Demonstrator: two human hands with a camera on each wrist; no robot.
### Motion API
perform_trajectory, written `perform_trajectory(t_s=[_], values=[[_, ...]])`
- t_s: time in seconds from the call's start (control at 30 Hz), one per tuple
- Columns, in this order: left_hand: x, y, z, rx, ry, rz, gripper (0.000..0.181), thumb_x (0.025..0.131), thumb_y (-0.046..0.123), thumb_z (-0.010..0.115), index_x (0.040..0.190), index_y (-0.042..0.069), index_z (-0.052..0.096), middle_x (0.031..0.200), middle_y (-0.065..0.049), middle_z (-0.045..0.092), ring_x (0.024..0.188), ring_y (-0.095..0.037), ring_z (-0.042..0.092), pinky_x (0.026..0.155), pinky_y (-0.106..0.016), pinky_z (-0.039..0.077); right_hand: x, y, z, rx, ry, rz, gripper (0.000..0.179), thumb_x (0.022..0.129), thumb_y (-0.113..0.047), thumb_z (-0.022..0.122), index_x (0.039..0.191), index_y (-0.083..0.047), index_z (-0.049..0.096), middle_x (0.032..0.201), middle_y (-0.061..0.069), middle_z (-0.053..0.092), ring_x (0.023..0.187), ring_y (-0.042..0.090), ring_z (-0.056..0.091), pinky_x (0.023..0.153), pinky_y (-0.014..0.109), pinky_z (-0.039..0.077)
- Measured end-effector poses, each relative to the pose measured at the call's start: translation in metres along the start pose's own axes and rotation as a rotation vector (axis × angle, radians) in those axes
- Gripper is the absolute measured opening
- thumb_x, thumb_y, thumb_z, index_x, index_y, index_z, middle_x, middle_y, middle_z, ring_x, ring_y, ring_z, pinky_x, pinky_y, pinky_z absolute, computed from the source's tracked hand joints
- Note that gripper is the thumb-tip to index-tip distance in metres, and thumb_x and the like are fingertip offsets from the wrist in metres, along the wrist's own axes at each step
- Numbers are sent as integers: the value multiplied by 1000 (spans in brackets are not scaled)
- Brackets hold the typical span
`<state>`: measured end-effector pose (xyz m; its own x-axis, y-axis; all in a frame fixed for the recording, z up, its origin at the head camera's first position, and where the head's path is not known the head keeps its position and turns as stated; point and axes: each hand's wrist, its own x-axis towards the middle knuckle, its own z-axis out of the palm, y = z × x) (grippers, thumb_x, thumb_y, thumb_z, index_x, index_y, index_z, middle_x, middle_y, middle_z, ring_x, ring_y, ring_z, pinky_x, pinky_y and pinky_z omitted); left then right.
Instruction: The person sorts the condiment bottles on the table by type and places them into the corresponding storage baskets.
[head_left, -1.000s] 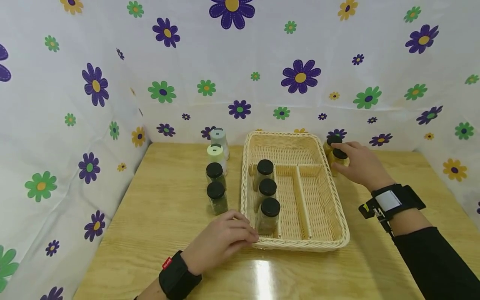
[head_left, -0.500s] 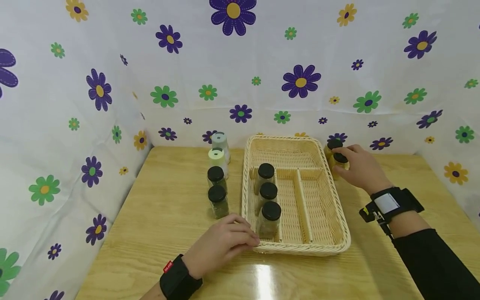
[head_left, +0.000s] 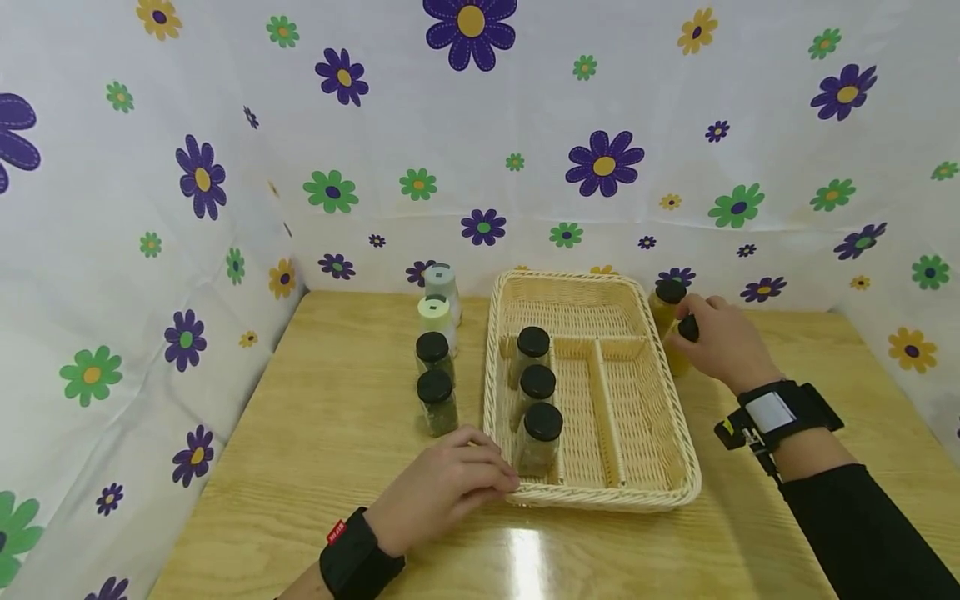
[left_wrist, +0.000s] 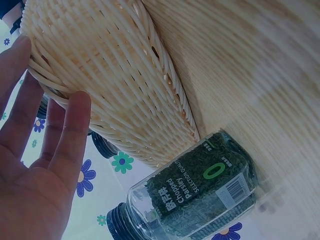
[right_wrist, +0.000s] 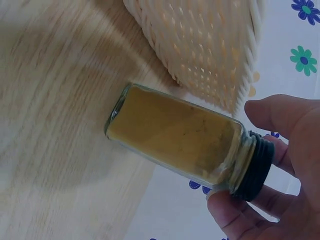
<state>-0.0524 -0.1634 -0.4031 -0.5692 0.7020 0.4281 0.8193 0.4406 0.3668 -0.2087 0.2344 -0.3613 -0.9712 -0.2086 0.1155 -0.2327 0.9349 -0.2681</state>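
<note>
My right hand [head_left: 723, 342] grips a glass spice jar [right_wrist: 175, 135] of yellow-brown powder by its black lid, beside the basket's right wall. Another jar of yellow powder [head_left: 666, 302] stands just behind it. My left hand [head_left: 450, 479] holds the front-left corner of a divided wicker basket [head_left: 600, 500], fingers at the rim. Three black-lidded jars stand in a row in its left compartment, the nearest jar [head_left: 538, 442] by the front rim. A chopped parsley jar [left_wrist: 195, 190] stands outside, close to the basket's left wall.
Left of the basket, another black-lidded jar [head_left: 433, 354], a bottle with a yellow-green cap [head_left: 435, 321] and one with a pale blue-green cap [head_left: 442, 287] line up behind the parsley. A flowered cloth [head_left: 360, 150] hangs at the back and sides of the wooden table [head_left: 315, 433].
My right hand has drawn the spice jar slightly nearer and away from the jar behind it, tilting its lid. My left hand stays on the basket's corner.
</note>
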Motion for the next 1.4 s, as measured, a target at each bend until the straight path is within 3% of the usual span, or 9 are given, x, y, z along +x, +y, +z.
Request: perform_trajectory(t_s=[0.27,0.63,0.8,0.97,1.2,1.4], values=[[0,0,0,1,0,9,16,91,17,73,105,24,77,107,15,72,107,-8,56,97,-21,47,-5,1,1,-3,13,-26,33,93,-22,65,118,0,66,105,26,64,82,34,57,68,45,52],[3,0,0,-26,-4,-9,15,92,17,72,105,24,77,109,16,71,109,-8,56,98,-23,47,-12,2,-6,35,44,-34,24,90,-14,67,109,1,68,103,23,66,85,33,58,74,48,55],[3,1,0,-31,-4,-8,17,92,15,72,105,24,77,109,16,71,109,-8,56,98,-24,48,-15,2,-13,64,54,-32,26,89,-13,67,111,0,67,101,21,65,81,31,58,68,44,55],[3,1,1,-40,-1,-12,16,92,16,72,104,23,77,109,15,71,109,-9,56,98,-25,48,-20,-2,-27,65,114,-86,26,86,-11,69,109,1,68,99,21,67,76,28,57,60,36,49],[4,1,-1,-38,-21,-42,17,91,16,73,105,24,77,110,16,71,111,-8,56,100,-25,46,-28,-14,-49,62,250,-137,21,84,-9,70,103,-2,69,98,18,69,79,29,58,61,38,49],[5,0,0,-23,-23,-28,16,90,16,74,105,23,77,110,15,72,110,-9,56,100,-25,46,-37,-33,-59,61,347,-191,20,83,-11,73,102,-5,70,95,13,70,79,26,56,60,37,46]])
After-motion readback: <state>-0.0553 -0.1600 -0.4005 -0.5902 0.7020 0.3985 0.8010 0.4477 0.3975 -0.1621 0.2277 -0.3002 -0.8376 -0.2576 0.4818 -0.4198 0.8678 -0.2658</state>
